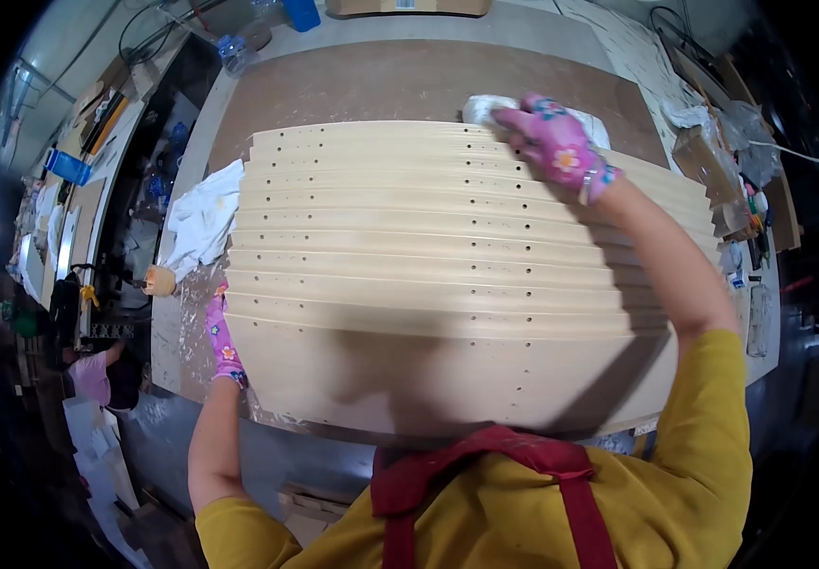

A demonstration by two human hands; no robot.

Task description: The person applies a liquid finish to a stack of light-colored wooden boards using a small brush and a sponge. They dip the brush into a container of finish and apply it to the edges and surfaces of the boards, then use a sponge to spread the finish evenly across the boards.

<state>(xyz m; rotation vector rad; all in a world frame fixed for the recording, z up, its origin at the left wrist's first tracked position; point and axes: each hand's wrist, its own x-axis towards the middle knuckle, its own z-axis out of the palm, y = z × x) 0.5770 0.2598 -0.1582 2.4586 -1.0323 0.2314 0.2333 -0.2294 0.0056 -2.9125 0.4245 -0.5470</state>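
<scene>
Several pale wooden boards (381, 204) with small drilled holes overlap in stepped rows on the worktable in front of me. My right hand (556, 147), in a pink flowered glove, is closed on a white cloth (491, 106) at the boards' far edge, right of the middle. Part of the cloth is hidden under the glove. My left hand (222, 332), gloved alike, rests along the left edge of the boards near their front corner. Its fingers point away from me, stretched out; the thumb side is partly hidden.
Another white cloth (202, 220) lies left of the boards, near a small tan object (159, 281). A clear plastic bottle (233, 53) and a blue container (301, 13) stand at the far left. A cardboard box (708, 175) sits at right. Another person (96, 375) is beyond the table's left side.
</scene>
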